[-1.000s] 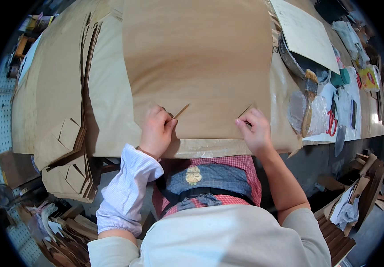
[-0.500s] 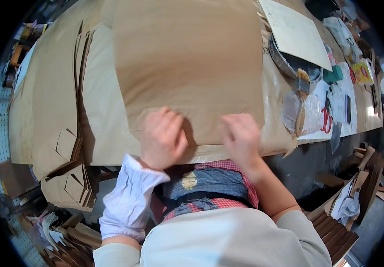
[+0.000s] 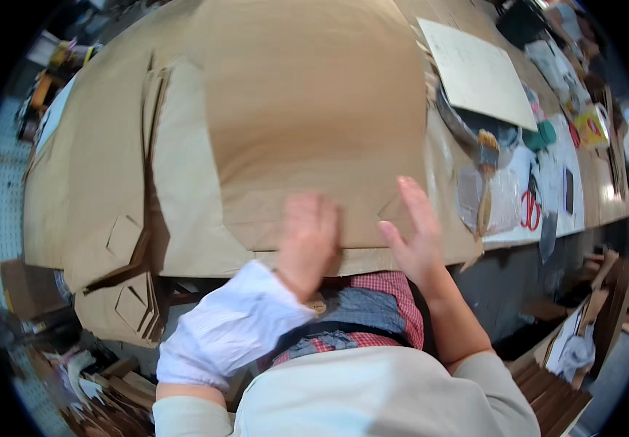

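Note:
A large brown paper bag (image 3: 314, 109) lies on the table before me, its folded end with slanted creases toward my body. Against that folded end rests my left hand (image 3: 310, 237), fingers laid flat together and somewhat blurred by motion. At the bag's near right corner is my right hand (image 3: 418, 237), its fingers stretched out and the thumb apart. Neither hand has anything in its grip. Part of the near fold is hidden beneath my left hand.
A stack of brown paper bags (image 3: 103, 167) hangs over the table's left front edge. To the right are a basin (image 3: 454, 116) partly covered by a pale board (image 3: 475, 69), a brush (image 3: 486, 156), red-handled scissors (image 3: 530, 210) and a green-lidded jar (image 3: 540, 136). Cardboard pieces (image 3: 555, 397) stand below.
My left hand has moved right along the bag's folded end and flattened. My right hand has shifted slightly right and its curled fingers have opened out.

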The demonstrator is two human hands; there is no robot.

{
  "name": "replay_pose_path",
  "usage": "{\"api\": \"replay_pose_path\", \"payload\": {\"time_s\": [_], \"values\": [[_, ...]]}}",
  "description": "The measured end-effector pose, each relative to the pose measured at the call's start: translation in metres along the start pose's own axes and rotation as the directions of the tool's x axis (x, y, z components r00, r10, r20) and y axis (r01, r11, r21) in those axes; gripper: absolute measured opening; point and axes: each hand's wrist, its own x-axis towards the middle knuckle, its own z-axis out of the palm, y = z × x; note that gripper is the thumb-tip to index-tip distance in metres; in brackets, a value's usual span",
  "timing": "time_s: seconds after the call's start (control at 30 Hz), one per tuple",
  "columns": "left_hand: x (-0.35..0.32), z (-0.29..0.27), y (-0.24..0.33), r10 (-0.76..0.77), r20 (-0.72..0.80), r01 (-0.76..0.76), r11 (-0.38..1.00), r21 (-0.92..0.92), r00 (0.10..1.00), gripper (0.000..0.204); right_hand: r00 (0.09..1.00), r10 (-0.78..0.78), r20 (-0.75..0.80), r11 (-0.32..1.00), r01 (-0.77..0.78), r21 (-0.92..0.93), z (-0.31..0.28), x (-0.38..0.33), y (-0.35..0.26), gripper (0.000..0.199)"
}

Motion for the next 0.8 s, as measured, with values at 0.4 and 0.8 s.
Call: {"api": "replay_pose_path", "payload": {"time_s": [0.4,0.8], "values": [[-0.032,-0.106,-0.195,0.09,-0.149,-0.017,0.901,0.433,0.985,0.014,0.987,-0.096,0.125,0.951,0.054,0.304,0.016,0.027,-0.019,0.023],[-0.26,-0.077,-0.357,-0.244,-0.216,0.3,0.912,0.28,0.945,0.034,0.976,0.116,0.185,0.882,-0.187,0.433,0.065,0.02,0.007,0.014]]}}
